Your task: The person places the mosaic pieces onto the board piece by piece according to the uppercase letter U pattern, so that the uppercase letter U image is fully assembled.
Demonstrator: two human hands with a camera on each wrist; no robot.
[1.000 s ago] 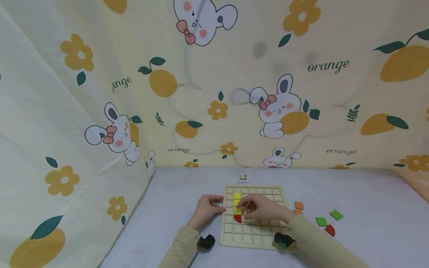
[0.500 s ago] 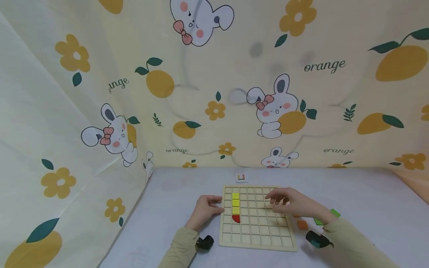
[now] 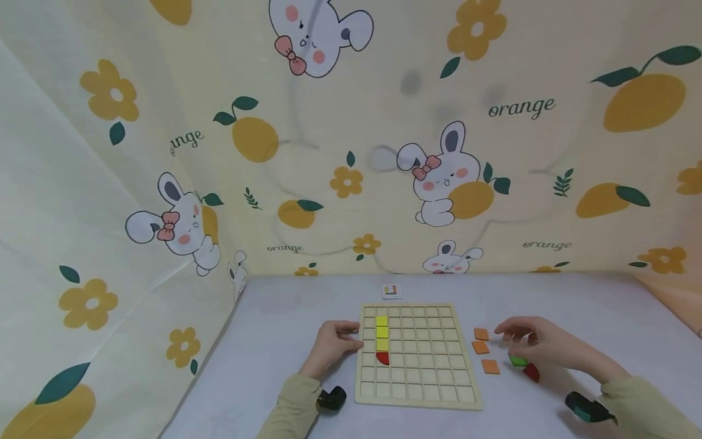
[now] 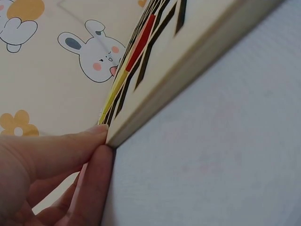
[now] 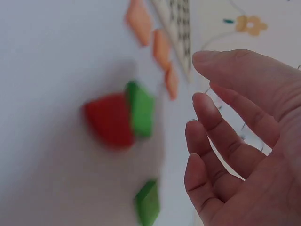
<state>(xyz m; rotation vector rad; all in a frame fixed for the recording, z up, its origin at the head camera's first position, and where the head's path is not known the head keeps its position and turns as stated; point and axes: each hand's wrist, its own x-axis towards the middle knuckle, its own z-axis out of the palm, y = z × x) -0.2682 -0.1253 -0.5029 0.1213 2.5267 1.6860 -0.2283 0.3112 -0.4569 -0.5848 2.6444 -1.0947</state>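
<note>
My left hand (image 3: 327,347) touches the left edge of a wooden grid board (image 3: 422,369) with its thumb and fingertips. On the board, three yellow square tiles (image 3: 381,332) form a column, and a red quarter-circle tile (image 3: 382,358) sits directly below them. To the right of the board, my right hand (image 3: 540,341) hovers over loose tiles with nothing in its relaxed, spread fingers. Beneath it lie a green tile (image 5: 141,110), a second red quarter-circle (image 5: 110,120) close against that tile, and another green tile (image 5: 149,202), which the hand hides in the head view.
Three orange tiles (image 3: 480,347) lie between the board's right edge and my right hand. A small patterned card (image 3: 392,291) lies behind the board. At the back, a printed curtain (image 3: 329,122) with rabbits and oranges meets the white table (image 3: 285,305).
My right hand has moved right, from beside the yellow tiles across the board to above the loose green and red tiles. The left hand has stayed at the board's edge.
</note>
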